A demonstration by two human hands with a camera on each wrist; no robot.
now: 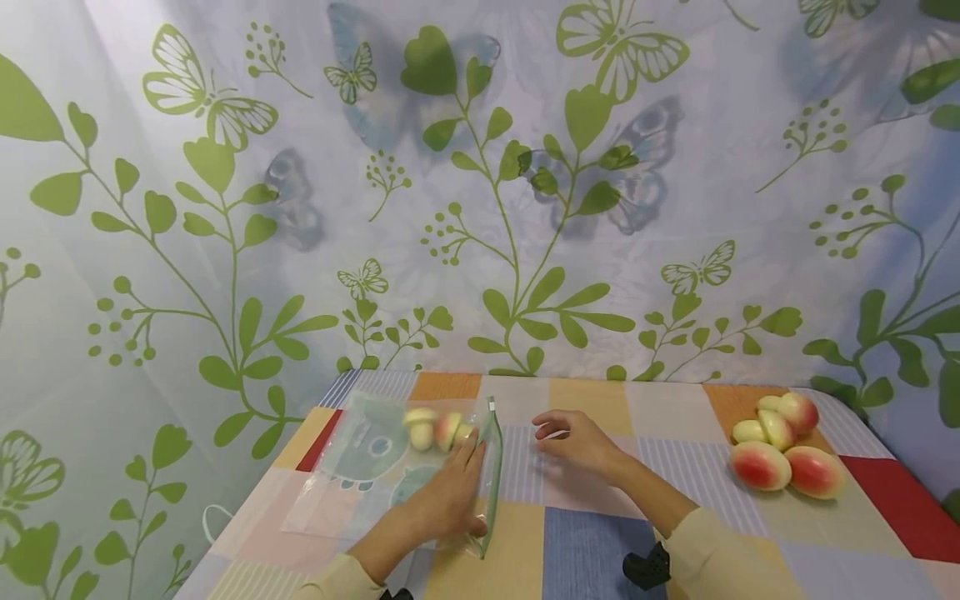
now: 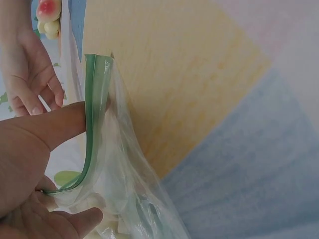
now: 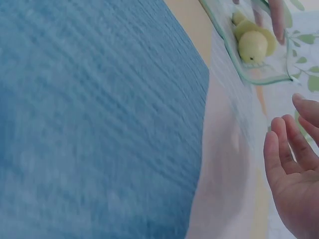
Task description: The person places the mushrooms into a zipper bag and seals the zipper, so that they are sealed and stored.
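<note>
While splayed left hand (image 1: 452,492) partly covers the bag (image 1: 375,458), right hand (image 1: 581,443) hovers loose, empty.

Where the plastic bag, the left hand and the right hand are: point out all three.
Plastic bag (image 1: 367,454): head view, on its printed side.
Left hand (image 1: 452,490): head view, on the back of the hand.
Right hand (image 1: 579,442): head view, on the back of the hand.

Two hands (image 1: 453,490), one bag (image 1: 367,458), four mushrooms (image 1: 799,414), two red-yellow ovals (image 1: 816,472) show.
</note>
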